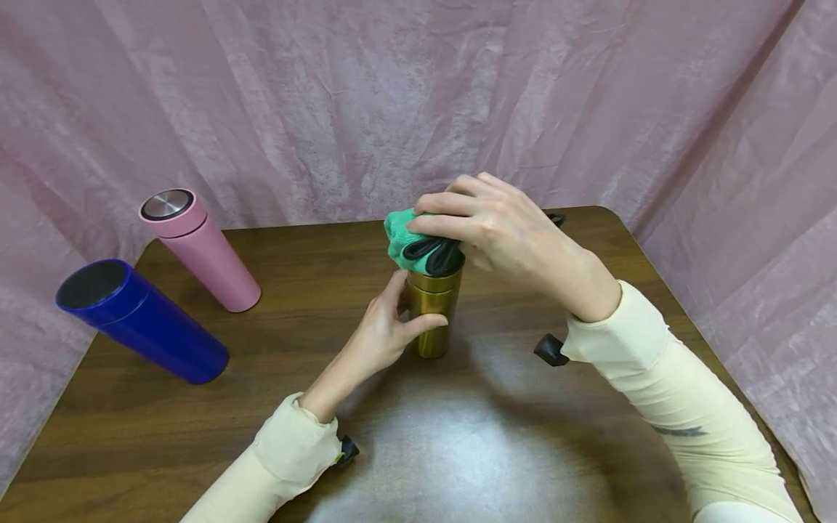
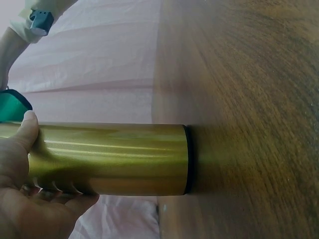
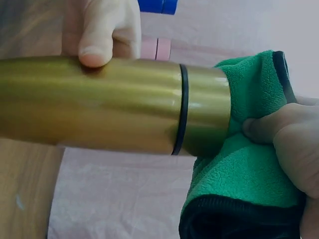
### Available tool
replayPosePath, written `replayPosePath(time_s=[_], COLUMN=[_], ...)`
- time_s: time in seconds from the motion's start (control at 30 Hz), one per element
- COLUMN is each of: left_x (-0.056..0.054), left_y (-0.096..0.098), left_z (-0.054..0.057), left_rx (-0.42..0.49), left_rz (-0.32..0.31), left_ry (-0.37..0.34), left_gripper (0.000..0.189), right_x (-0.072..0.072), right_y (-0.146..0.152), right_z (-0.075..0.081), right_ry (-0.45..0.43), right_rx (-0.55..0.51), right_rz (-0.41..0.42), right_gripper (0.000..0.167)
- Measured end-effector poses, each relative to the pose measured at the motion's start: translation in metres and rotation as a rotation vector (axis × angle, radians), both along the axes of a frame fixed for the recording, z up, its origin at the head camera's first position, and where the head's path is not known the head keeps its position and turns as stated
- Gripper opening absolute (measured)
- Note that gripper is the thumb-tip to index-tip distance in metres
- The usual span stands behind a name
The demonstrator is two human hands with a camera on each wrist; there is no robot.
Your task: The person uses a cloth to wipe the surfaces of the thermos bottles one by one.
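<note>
A gold vacuum flask (image 1: 433, 319) stands upright on the wooden table. My left hand (image 1: 386, 327) grips its body from the left, thumb across the near side and fingers behind, as the left wrist view also shows. On the flask's top lies a bunched green cloth (image 3: 249, 174) with a black edge. My right hand (image 1: 490, 221) holds this cloth against the lid from above, its thumb pressing into the fabric in the right wrist view. The lid's upper face is hidden under the cloth.
To the left, a pink flask (image 1: 209, 258) with a silver top and a blue flask (image 1: 157, 327) with a dark top stand on the table (image 1: 314, 269). Pink curtains (image 1: 327, 109) hang behind and at the right. A black wrist-worn piece (image 1: 551, 350) shows beside the right sleeve.
</note>
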State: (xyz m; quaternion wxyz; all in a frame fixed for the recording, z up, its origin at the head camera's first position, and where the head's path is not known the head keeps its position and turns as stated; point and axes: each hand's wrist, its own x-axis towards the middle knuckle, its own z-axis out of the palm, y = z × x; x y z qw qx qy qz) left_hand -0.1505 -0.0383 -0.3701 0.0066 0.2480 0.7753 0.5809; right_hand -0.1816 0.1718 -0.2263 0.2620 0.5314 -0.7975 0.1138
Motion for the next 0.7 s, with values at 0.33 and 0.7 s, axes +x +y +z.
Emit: replayPosePath(time_s=[0.33,0.7], left_x=[0.002,0.002], left_y=[0.001,0.002], left_z=[-0.001,-0.001], left_rx=[0.011,0.005], left_rz=[0.019,0.020], left_ry=[0.009,0.004], left_gripper=[0.074,0.073], right_x=[-0.008,0.007], right_y=[0.022,0.041], right_z=[-0.008,-0.011], right_ry=[-0.067,-0.144], right_rx=[-0.051,-0.062], right_rz=[-0.038,-0.100], right_gripper=[0.058,0.044])
